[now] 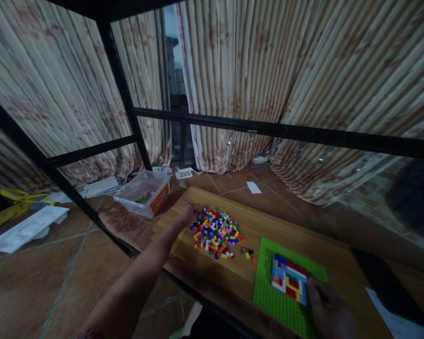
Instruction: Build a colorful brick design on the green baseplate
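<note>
A pile of small coloured bricks (216,231) lies on a wooden table (233,278). My left hand (187,215) reaches to the pile's far left edge and touches it; its fingers are curled but too dim and small to read. A green baseplate (268,287) lies to the right, with a patch of blue, red, yellow and white bricks (289,278) built on it. My right hand (327,310) rests on the baseplate's near right corner, fingers against the built patch.
A clear plastic box (143,192) with an orange label sits on the tiled floor left of the table. A black metal frame (233,123) runs around the table. Papers and white trays (28,227) lie on the floor. Curtains hang behind.
</note>
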The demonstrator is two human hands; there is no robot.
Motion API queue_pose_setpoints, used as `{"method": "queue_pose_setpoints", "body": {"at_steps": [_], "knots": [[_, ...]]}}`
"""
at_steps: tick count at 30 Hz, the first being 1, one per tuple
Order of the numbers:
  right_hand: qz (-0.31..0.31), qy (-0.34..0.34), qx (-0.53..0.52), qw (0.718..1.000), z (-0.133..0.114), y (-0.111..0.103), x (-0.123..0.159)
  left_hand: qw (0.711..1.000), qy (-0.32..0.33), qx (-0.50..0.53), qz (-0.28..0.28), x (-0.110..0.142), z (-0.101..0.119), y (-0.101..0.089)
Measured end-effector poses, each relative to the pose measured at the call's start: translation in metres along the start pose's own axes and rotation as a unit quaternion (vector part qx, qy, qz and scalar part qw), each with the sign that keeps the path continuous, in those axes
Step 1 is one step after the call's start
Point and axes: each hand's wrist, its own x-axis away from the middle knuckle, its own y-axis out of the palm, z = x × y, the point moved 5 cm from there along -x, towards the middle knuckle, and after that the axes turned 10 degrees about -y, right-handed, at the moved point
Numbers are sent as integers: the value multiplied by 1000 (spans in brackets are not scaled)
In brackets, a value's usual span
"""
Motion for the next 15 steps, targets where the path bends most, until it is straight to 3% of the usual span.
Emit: {"method": "queue_pose_setpoints", "body": {"at_steps": [8,15], "knots": [[7,-6,4,1000,-2,0,1,994,46,88,-40,5,0,-2],[12,-18,-24,999,-7,-1,2,975,48,199,-84,18,8,5]]}}
